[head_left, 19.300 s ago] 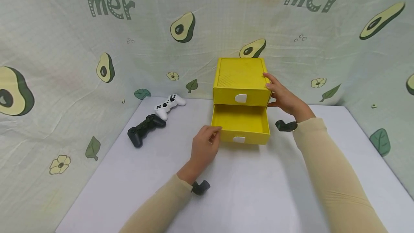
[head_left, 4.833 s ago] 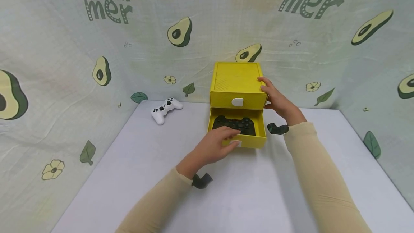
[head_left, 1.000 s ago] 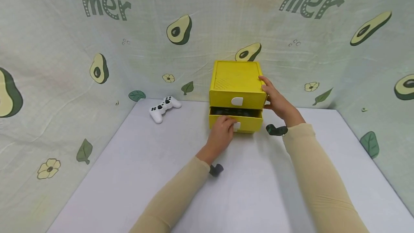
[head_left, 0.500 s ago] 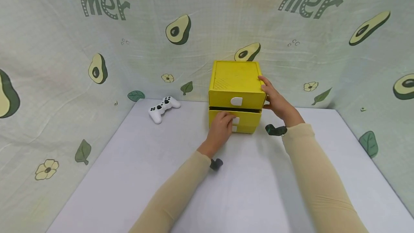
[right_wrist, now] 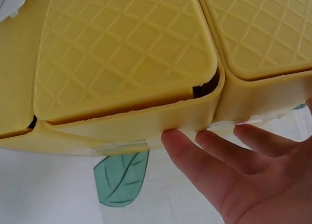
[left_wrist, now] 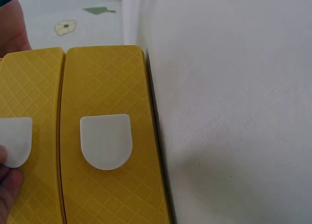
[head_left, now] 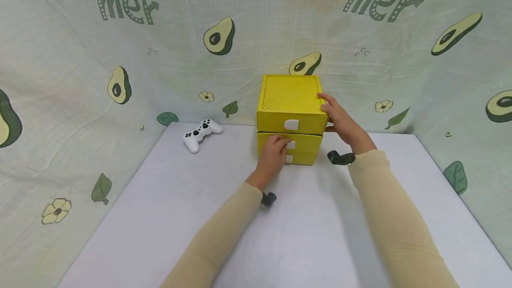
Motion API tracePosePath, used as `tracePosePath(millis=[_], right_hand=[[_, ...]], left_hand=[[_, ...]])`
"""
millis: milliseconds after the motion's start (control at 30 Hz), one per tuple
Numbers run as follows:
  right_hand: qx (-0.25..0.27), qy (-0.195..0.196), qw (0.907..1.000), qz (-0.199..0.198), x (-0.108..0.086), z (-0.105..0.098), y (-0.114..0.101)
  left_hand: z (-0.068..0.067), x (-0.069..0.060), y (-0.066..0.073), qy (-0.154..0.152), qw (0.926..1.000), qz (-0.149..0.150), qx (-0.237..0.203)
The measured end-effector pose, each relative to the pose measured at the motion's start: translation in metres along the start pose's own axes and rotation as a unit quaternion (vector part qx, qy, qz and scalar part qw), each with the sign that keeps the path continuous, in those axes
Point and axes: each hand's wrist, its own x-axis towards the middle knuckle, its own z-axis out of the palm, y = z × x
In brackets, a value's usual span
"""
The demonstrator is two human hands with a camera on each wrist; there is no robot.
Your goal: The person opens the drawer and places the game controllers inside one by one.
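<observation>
A yellow drawer unit [head_left: 291, 94] with white pull tabs stands against the back cloth. My left hand [head_left: 272, 157] is at its middle drawer [head_left: 307, 142]. In the left wrist view its fingertips [left_wrist: 9, 187] pinch the white tab [left_wrist: 18, 136] of that drawer. The drawer front now sits nearly level with the drawers above and below it. My right hand [head_left: 345, 123] rests on the unit's right side and top edge, its fingertips [right_wrist: 174, 138] pressing the side wall. The black game controller is hidden from view.
A white game controller [head_left: 202, 134] lies on the white table [head_left: 160, 217] at the back left. Cloth with avocado prints [head_left: 256, 26] hangs close behind the unit and along both sides.
The black controller went from the table into the middle drawer. My left hand then pushed that drawer inward until its gap disappeared. My right hand has stayed on the unit's side.
</observation>
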Motion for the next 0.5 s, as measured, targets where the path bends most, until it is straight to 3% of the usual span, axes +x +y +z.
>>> tracePosePath(millis=[200,500], right_hand=[[-0.028,0.043,0.9986,-0.011,0.000,0.001,-0.009],[-0.021,0.055,0.9983,-0.004,0.000,0.003,-0.012]], left_hand=[[0.001,0.003,-0.001,0.006,1.0000,0.002,-0.003],[0.003,0.003,-0.003,0.001,1.0000,-0.007,-0.002]])
